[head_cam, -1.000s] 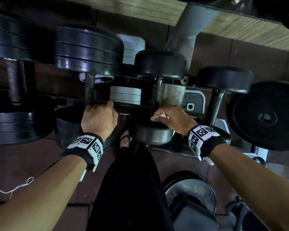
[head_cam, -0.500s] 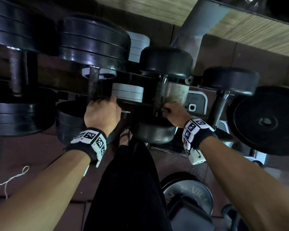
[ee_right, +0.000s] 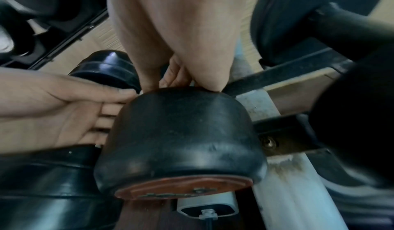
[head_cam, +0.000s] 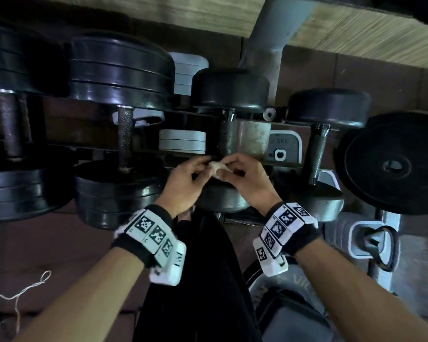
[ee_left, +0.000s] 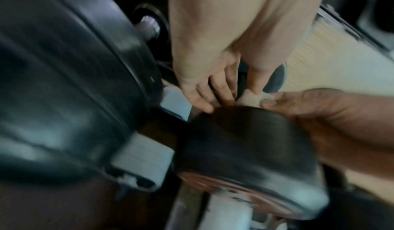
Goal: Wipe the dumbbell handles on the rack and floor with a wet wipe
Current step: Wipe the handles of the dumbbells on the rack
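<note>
A small white wet wipe [head_cam: 217,168] sits between my two hands, just above the near head [head_cam: 223,198] of the middle black dumbbell. My left hand [head_cam: 204,169] and my right hand [head_cam: 232,167] both pinch the wipe with their fingertips. The middle dumbbell's handle [head_cam: 225,134] stands bare beyond them. In the left wrist view my left thumb meets the wipe [ee_left: 251,97] beside my right thumb [ee_left: 270,100]. The dumbbell head [ee_right: 181,132] hides the wipe in the right wrist view. A knurled handle [head_cam: 124,139] is to the left, another handle [head_cam: 316,149] to the right.
Stacked black plate dumbbells [head_cam: 17,183] fill the left of the rack. A large plate [head_cam: 393,166] leans at the right, with grey weights [head_cam: 182,141] behind. A grey rack post [head_cam: 267,53] rises at the back. My dark trouser leg [head_cam: 198,280] and a plate [head_cam: 282,292] lie below.
My left hand has let go of the left dumbbell's handle and moved right. My right hand has come off the middle handle, and both hands now hold the wipe between them.
</note>
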